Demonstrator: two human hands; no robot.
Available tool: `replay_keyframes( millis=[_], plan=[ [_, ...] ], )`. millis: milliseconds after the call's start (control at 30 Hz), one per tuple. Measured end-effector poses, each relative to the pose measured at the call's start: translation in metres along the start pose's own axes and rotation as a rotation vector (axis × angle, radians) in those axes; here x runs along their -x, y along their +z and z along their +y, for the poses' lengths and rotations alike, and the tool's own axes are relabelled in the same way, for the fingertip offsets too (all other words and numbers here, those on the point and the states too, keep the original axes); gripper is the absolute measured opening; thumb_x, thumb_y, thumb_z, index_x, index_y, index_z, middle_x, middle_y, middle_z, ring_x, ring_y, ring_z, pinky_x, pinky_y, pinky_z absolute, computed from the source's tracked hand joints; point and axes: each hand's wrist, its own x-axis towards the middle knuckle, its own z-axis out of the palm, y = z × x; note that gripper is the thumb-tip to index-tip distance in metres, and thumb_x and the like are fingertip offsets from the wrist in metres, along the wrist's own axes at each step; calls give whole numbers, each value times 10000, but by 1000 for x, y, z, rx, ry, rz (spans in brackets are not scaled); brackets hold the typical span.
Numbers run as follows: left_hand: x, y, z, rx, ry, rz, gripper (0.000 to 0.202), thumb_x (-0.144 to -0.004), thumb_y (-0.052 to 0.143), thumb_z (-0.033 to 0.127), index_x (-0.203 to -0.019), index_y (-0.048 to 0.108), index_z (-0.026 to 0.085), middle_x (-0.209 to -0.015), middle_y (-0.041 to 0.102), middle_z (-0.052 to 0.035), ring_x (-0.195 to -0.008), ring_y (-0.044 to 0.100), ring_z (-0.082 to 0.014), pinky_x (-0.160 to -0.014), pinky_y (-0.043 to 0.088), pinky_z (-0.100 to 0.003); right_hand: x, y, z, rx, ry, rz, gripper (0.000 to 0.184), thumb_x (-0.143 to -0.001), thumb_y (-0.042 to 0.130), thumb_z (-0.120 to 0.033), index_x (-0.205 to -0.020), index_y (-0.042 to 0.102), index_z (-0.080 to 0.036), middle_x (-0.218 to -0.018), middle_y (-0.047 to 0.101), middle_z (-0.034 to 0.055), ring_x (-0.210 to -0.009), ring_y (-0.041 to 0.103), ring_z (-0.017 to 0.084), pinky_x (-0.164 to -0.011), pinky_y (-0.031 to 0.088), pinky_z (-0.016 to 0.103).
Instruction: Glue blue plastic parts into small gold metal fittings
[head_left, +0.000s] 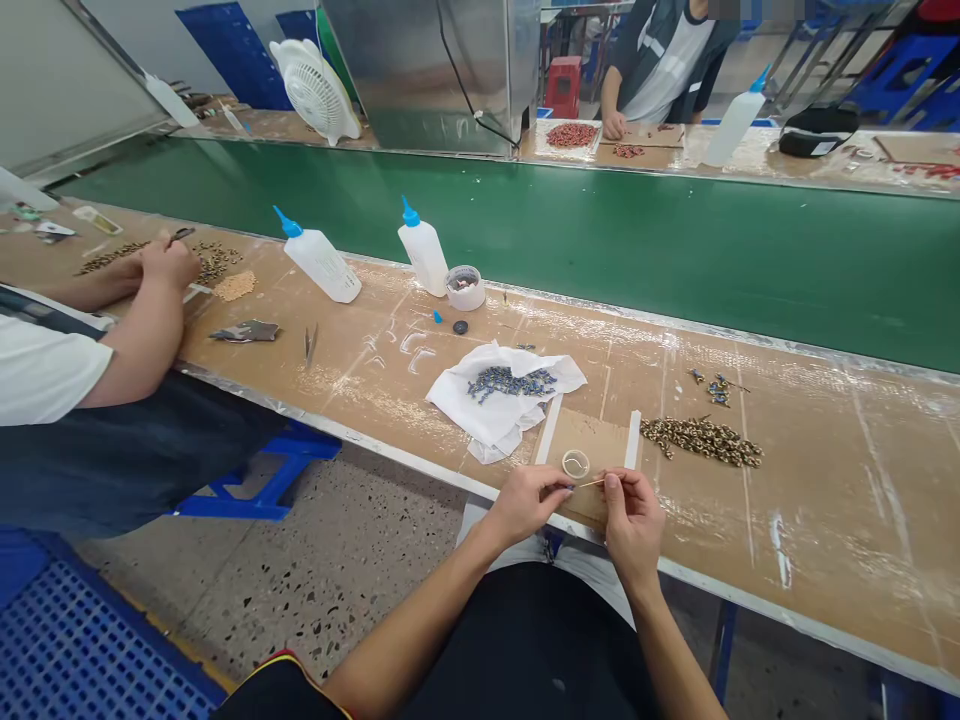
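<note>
Close to the table's front edge, my left hand (527, 500) is closed in a pinch on a small dark-blue piece (571, 488), mostly covered by the fingertips. Between thumb and fingers my right hand (634, 512) holds a thin wooden stick (591, 483), like a toothpick, its tip pointing at the blue piece. Just beyond the fingers sits a small round dish (576, 463) on a cardboard piece (600, 430) with white strips along its sides. Many small blue pieces (510, 383) lie on a white cloth (491, 435) to the left. To the right is a pile of small brass-coloured parts (701, 441).
Two white squeeze bottles (322, 265) with blue tips, a tape roll (465, 288) and tweezers (310, 345) stand or lie further left. A green conveyor belt (637, 235) runs behind. One co-worker (135, 300) sits at left, another (660, 70) across the belt.
</note>
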Motion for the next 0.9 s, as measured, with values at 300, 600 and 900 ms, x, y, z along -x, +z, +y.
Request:
replay_keyframes(
  millis=[300,600,900],
  plan=[
    [-2,1,-1,-25,8,-1,173,-881,599,210,-958,744,157,-808,711,-46,-646,570,-134,-608,417,-225,1,0,3,35,-30,-24,222,-919,597,-412,-915,639,-195,-831,690,51,-778,663,204,-714,528,325],
    [-1,0,1,-39,8,-6,185,-895,592,207,-992,743,165,-841,721,-49,-688,589,-145,-643,422,-236,2,1,6,61,-69,-61,193,-924,598,-383,-922,651,-197,-846,702,57,-794,670,210,-739,533,337],
    [-1,-1,0,-22,-3,-16,190,-905,593,227,-1006,742,168,-868,729,-52,-724,602,-155,-684,428,-246,2,0,11,71,-104,-49,208,-912,609,-392,-911,672,-194,-852,718,65,-803,681,224,-751,535,361]
  ],
)
